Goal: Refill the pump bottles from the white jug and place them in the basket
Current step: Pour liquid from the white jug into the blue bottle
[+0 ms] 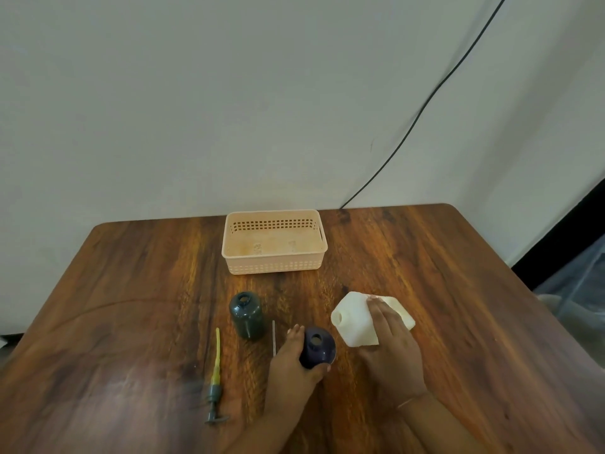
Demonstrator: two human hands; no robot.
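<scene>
A dark blue bottle [318, 346] with no pump in its neck stands on the wooden table [131, 306], and my left hand [294, 362] is wrapped around its side. My right hand [389, 342] grips the white jug [355, 319], which is tilted with its open spout pointing left toward the blue bottle. A dark green bottle [247, 314], also open at the top, stands upright to the left. Its pump head with a yellowish tube [216, 371] lies flat on the table. A thin grey tube [273, 337] lies between the two bottles. The peach basket [274, 262] sits behind, holding nothing.
A black cable [425, 103] runs down the wall to the table's back edge. The table's right edge borders a dark strip and a pale plastic sheet [573, 290] on the floor.
</scene>
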